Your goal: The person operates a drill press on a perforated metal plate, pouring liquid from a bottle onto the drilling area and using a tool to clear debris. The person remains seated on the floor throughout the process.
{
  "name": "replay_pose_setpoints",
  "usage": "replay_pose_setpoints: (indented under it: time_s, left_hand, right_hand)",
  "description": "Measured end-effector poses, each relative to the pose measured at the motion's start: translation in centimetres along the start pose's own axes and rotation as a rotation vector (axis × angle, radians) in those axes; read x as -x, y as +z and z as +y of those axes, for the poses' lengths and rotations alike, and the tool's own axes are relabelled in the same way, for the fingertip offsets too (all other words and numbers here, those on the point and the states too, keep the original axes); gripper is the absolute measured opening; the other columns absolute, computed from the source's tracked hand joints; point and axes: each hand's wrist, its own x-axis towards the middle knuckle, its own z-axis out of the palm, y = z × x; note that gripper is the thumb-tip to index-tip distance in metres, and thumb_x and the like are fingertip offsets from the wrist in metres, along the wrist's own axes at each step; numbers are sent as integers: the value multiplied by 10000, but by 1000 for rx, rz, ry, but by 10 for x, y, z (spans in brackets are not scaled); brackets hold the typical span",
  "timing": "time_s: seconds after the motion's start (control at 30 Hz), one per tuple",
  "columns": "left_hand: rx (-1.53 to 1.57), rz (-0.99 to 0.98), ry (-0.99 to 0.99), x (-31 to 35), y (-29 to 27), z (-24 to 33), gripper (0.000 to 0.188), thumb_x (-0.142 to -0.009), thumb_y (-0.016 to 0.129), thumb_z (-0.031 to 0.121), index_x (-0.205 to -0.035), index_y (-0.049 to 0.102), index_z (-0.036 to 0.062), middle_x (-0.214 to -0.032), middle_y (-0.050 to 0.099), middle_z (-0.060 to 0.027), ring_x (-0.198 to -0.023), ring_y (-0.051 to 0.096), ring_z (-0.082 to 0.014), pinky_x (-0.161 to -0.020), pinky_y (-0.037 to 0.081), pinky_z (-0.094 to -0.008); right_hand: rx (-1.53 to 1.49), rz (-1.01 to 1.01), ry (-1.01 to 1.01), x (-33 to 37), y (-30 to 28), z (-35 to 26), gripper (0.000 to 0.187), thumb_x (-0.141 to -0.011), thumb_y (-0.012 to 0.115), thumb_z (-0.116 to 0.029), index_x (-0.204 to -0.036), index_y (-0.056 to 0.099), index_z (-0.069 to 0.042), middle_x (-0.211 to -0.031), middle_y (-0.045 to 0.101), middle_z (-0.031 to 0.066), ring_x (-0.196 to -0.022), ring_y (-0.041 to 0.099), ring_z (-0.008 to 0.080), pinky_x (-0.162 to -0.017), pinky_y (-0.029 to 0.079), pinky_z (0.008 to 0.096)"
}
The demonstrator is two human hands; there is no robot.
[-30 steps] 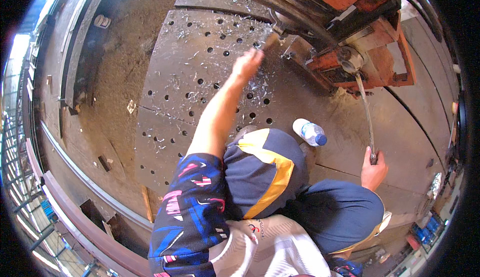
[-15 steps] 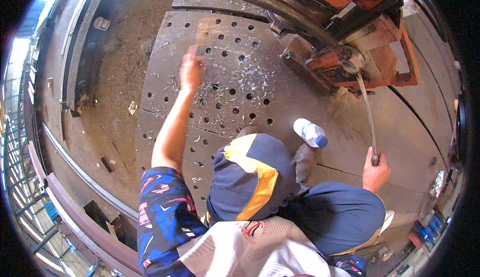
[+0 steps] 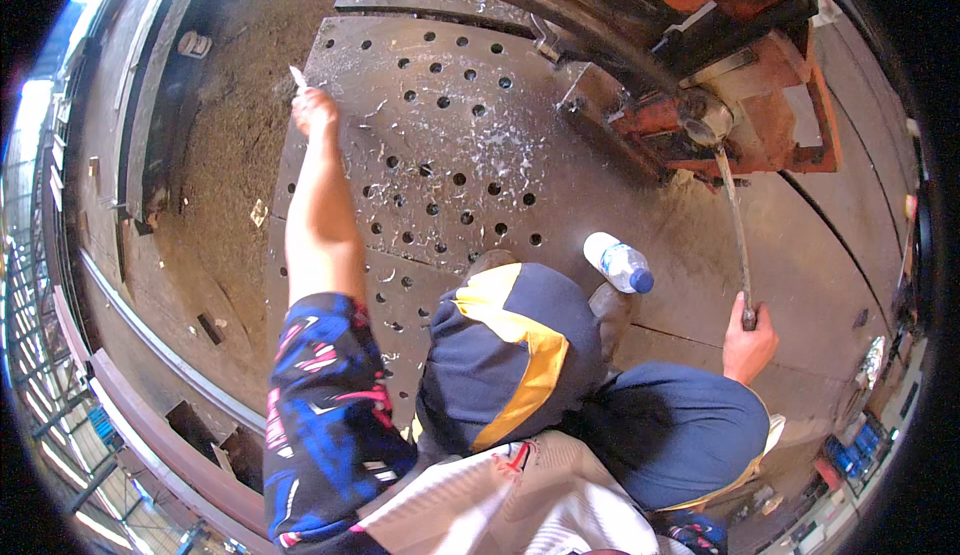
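Note:
My left hand (image 3: 316,110) is stretched out over the far left edge of a steel plate (image 3: 400,135). Its fingers are closed, and a short, pale, slim object (image 3: 297,77) juts out beyond them, too small to name. Rows of drilled holes run through the plate, and bright metal shavings (image 3: 505,150) lie scattered across it. At the right, my right hand (image 3: 750,345) is wrapped round the lower end of a long metal lever (image 3: 735,220). The lever's upper end meets a round hub (image 3: 706,118) on an orange machine (image 3: 765,115).
A clear plastic bottle with a blue cap (image 3: 620,263) lies on its side near my knees. A thick, dark curved bar (image 3: 530,5) crosses above the plate. Left of the plate is dirty ground (image 3: 235,135) with a small white tub (image 3: 195,45). Long steel beams (image 3: 150,95) lie beyond.
My left hand has swung left, from above the holes to the plate's edge. My right hand stays on the lever, which looks unmoved.

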Motion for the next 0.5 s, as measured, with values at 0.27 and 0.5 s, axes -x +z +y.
replay_pose_setpoints:
  time_s: [0.27, 0.5]
  left_hand:
    - [228, -428, 1052, 251, 0, 6, 564, -847, 575, 63, -1384, 430, 155, -1040, 611, -158, -858, 622, -362, -705, 535, -437]
    - [64, -516, 1305, 313, 9, 51, 336, -942, 443, 171, -1265, 538, 156, -936, 615, -143, -846, 625, -334, -736, 527, -441]
  right_hand:
    - [28, 36, -48, -3, 2, 2, 374, -815, 717, -329, -662, 535, -41, -554, 520, 168, -510, 511, 393, -476, 363, 438]
    - [2, 31, -29, -1, 0, 3, 385, -805, 724, -357, -671, 546, -43, -579, 542, 177, -561, 544, 408, -500, 390, 453]
